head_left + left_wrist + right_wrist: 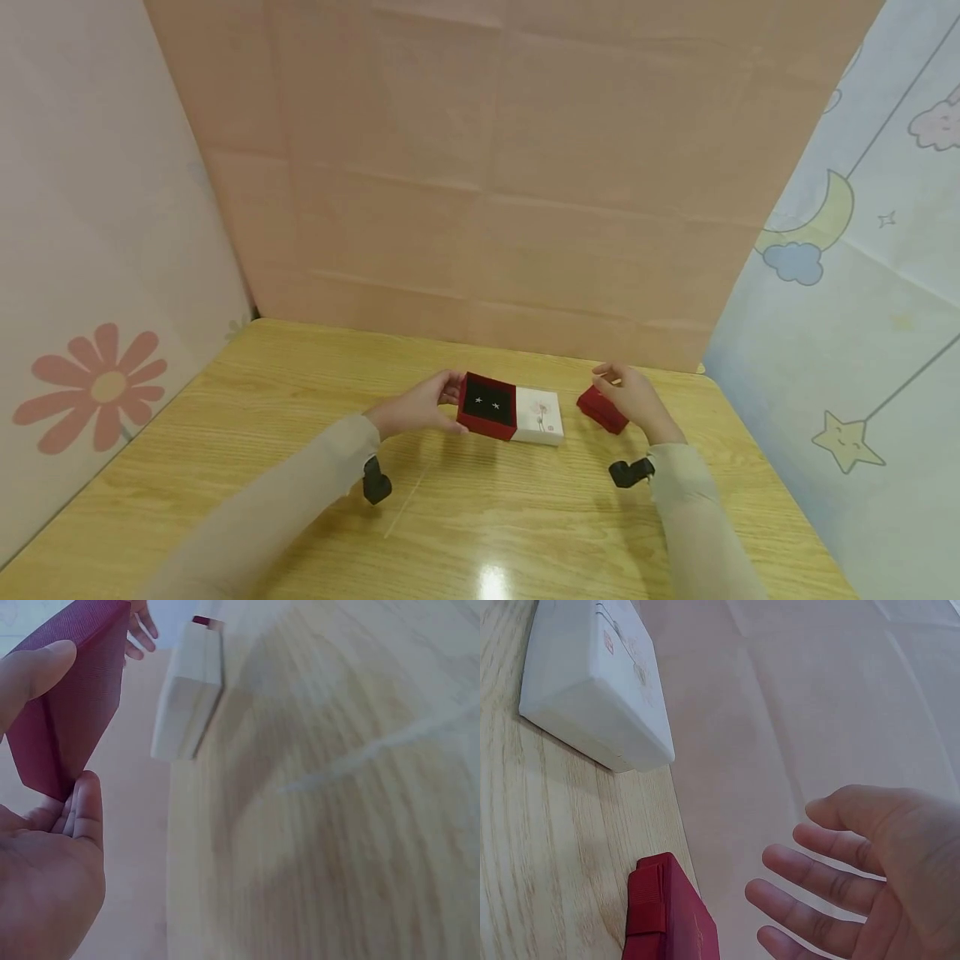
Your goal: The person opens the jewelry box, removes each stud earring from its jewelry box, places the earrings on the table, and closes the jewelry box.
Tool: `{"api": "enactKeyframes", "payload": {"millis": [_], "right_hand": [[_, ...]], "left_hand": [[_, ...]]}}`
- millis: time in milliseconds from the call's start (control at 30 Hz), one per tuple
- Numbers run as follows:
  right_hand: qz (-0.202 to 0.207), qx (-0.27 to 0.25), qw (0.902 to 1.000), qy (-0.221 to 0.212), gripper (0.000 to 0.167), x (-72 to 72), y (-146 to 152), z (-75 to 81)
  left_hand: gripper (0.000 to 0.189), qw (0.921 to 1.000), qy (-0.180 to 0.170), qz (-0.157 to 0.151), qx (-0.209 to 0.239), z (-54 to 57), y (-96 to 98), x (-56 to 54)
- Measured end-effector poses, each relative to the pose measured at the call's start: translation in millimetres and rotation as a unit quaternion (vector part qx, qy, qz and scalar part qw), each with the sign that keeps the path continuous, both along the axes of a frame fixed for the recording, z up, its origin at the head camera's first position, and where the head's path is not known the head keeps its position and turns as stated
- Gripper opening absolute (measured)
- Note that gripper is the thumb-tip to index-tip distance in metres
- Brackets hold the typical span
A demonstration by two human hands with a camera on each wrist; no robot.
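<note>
My left hand grips the left side of a red jewelry box, thumb on one face and fingers on another. Inside it lies a black pad bearing two small silver star-shaped earrings. In the left wrist view the box is raised off the table. The red lid, with a ribbon bow on its side, lies on the table at the right. Over that lid hovers my right hand, its fingers spread and relaxed and holding nothing in the right wrist view.
Between the two red pieces a white box with a printed flower lies on the wooden table. A peach cloth hangs behind the table, and patterned cloths stand at the left and right sides.
</note>
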State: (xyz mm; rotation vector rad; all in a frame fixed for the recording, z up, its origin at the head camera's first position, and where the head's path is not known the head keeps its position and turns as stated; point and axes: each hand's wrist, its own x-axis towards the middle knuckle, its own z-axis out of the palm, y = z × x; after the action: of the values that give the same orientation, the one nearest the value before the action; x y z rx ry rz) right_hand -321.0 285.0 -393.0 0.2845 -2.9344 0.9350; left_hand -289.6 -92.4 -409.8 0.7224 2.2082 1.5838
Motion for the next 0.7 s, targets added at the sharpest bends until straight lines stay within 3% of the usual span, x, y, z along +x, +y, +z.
{"api": "enactKeyframes", "payload": {"millis": [233, 400, 567, 700], "right_hand": [[0.001, -0.002, 1.0000, -0.001, 0.037, 1.3, 1, 1.1], [0.003, -0.002, 1.0000, 0.002, 0.037, 0.6, 0, 0.1], [0.009, 0.000, 1.0000, 0.005, 0.038, 0.6, 1, 0.2], [0.010, 0.000, 0.9999, 0.002, 0.038, 1.7, 1, 1.2]], "left_hand": [[0.075, 0.9982, 0.000, 0.026, -0.053, -14.3, -6.0, 3.5], [0.074, 0.9972, -0.013, 0.021, -0.070, -25.9, -7.0, 2.6], [0.074, 0.9958, -0.012, 0.022, -0.088, -28.9, -6.4, 1.9], [0.079, 0.9898, 0.011, 0.027, -0.139, -30.0, -3.6, 0.8]]}}
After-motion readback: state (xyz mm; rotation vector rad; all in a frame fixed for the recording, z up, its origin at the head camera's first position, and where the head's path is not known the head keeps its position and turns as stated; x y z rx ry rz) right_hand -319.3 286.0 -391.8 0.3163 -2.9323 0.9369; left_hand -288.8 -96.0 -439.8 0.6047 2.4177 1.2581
